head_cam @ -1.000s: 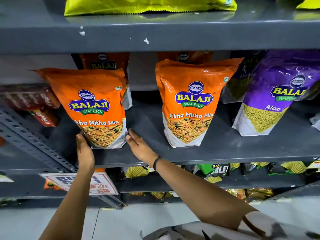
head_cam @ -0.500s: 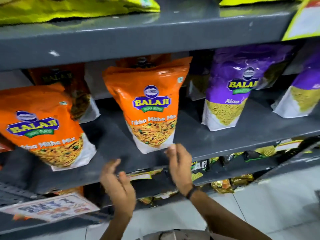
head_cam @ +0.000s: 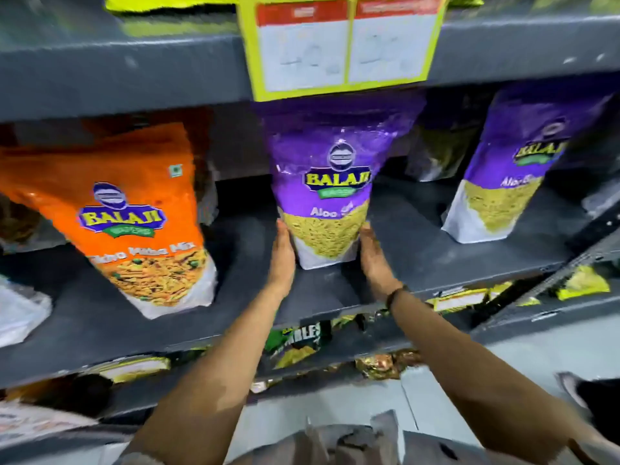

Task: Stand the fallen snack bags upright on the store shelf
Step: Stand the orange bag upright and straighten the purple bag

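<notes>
A purple Balaji Aloo snack bag stands on the grey middle shelf, leaning slightly back. My left hand presses flat against its lower left side and my right hand against its lower right side, so the bag's base sits clasped between both palms. An orange Tikha Mitha Mix bag stands to the left, tilted. A second purple bag stands to the right, leaning right.
A yellow-framed price card hangs from the upper shelf edge right above the held bag. More bags stand in the dark behind. Small packets lie on the lower shelf. A slotted upright post runs at right.
The view and both hands shifted right, from the orange bags to the purple bag. My hands, free half a second ago, now clasp the purple bag's base.
</notes>
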The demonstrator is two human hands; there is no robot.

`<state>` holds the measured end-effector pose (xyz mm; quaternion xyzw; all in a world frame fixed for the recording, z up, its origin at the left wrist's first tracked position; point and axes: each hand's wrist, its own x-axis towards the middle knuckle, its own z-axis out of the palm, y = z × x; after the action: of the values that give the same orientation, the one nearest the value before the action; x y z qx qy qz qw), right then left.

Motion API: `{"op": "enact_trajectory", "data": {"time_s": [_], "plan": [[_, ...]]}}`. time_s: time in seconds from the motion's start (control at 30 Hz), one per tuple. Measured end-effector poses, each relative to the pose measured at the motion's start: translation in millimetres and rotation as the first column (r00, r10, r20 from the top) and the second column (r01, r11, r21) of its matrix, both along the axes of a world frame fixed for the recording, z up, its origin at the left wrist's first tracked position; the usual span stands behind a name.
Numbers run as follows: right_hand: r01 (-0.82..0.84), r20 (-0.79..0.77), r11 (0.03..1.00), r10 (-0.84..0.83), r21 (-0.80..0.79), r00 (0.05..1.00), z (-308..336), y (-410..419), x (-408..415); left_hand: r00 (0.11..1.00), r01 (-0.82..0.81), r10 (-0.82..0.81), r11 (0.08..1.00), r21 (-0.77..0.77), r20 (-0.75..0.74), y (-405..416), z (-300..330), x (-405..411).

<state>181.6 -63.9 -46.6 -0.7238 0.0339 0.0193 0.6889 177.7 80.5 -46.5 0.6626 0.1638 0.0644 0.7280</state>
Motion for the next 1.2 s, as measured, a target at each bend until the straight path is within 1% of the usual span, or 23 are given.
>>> {"op": "enact_trajectory", "data": {"time_s": [0.07,0.2,0.27,0.3,0.33,0.37,0.4,0.43,0.47,0.5,0.53,0.57,0.6,0.67,0.7,0.77,0.83,0.9,0.93,0.97,1.07,1.13,1.2], "plan": [[-0.034,0.009,0.999,0.034,0.008,0.999,-4,-2,-4,0.999,-0.047,0.048,0.997,-0.056,0.021,-6,-6,-3],[-0.137,-0.015,0.99,0.136,-0.036,0.991,-9,-4,-20,0.967,-0.255,0.25,0.958,-0.129,-0.054,-14,-7,-14],[-0.158,-0.005,0.987,0.158,-0.044,0.988,-9,-12,-17,0.931,-0.364,0.361,0.921,-0.137,-0.046,-20,-8,-13],[-0.129,0.017,0.991,0.13,-0.036,0.991,-8,-17,-17,0.893,-0.448,0.45,0.888,-0.102,-0.003,-21,-10,-15],[-0.058,0.066,0.997,0.06,-0.042,0.996,-6,-27,-16,0.828,-0.557,0.558,0.83,-0.027,0.057,-25,-13,-19],[0.044,0.144,0.998,-0.037,-0.05,0.989,-1,-39,-17,0.741,-0.671,0.662,0.736,0.091,0.114,-29,-22,-23],[0.173,0.212,0.984,-0.16,-0.047,0.964,3,-55,-14,0.684,-0.729,0.713,0.657,0.193,0.154,-38,-30,-32],[0.297,0.269,0.955,-0.28,-0.023,0.921,6,-74,-10,0.687,-0.724,0.696,0.632,0.277,0.207,-54,-34,-42],[0.408,0.293,0.913,-0.394,0.012,0.871,7,-95,-5,0.746,-0.666,0.599,0.654,0.358,0.292,-73,-35,-57],[0.504,0.3,0.863,-0.494,0.049,0.816,6,-119,4,0.805,-0.582,0.441,0.715,0.387,0.397,-97,-31,-68],[0.582,0.299,0.811,-0.571,0.062,0.764,6,-143,13,0.832,-0.486,0.272,0.777,0.4,0.483,-118,-32,-74],[0.646,0.301,0.762,-0.628,0.049,0.718,5,-165,22,0.839,-0.386,0.12,0.819,0.424,0.531,-137,-27,-76],[0.694,0.287,0.719,-0.673,0.039,0.682,4,-188,31,0.844,-0.289,0.001,0.843,0.454,0.537,-156,-22,-70],[0.704,0.226,0.71,-0.687,0.008,0.691,2,-226,48,0.874,-0.127,-0.132,0.867,0.482,0.467,-191,-14,-41],[0.669,0.172,0.743,-0.66,0.003,0.731,1,-242,55,0.905,-0.044,-0.16,0.887,0.46,0.394,-207,-12,-22],[0.569,0.055,0.821,-0.57,0.036,0.82,-6,-267,70,0.954,0.123,-0.207,0.929,0.348,0.216,-237,-7,17],[0.455,-0.065,0.89,-0.453,0.029,0.889,-16,-282,84,0.97,0.219,-0.238,0.947,0.236,0.055,-254,-2,51],[0.336,-0.119,0.942,-0.335,-0.011,0.935,-77,-324,122,0.96,0.279,-0.276,0.947,0.162,-0.039,-268,1,70],[0.275,-0.108,0.962,-0.273,-0.004,0.956,-98,-339,133,0.956,0.292,-0.286,0.946,0.139,-0.062,-274,3,72],[0.256,-0.126,0.967,-0.253,0.01,0.959,-98,-338,133,0.956,0.294,-0.288,0.947,0.129,-0.063,-278,4,72],[0.238,-0.196,0.971,-0.239,-0.032,0.951,-13,-302,100,0.965,0.263,-0.258,0.957,0.127,-0.048,-290,0,63],[0.221,-0.193,0.974,-0.225,-0.042,0.955,-2,-294,94,0.97,0.239,-0.232,0.962,0.13,-0.071,-292,-1,57],[0.227,-0.181,0.974,-0.225,-0.008,0.957,-1,-290,89,0.971,0.24,-0.233,0.958,0.155,-0.062,-288,-6,53]]}}
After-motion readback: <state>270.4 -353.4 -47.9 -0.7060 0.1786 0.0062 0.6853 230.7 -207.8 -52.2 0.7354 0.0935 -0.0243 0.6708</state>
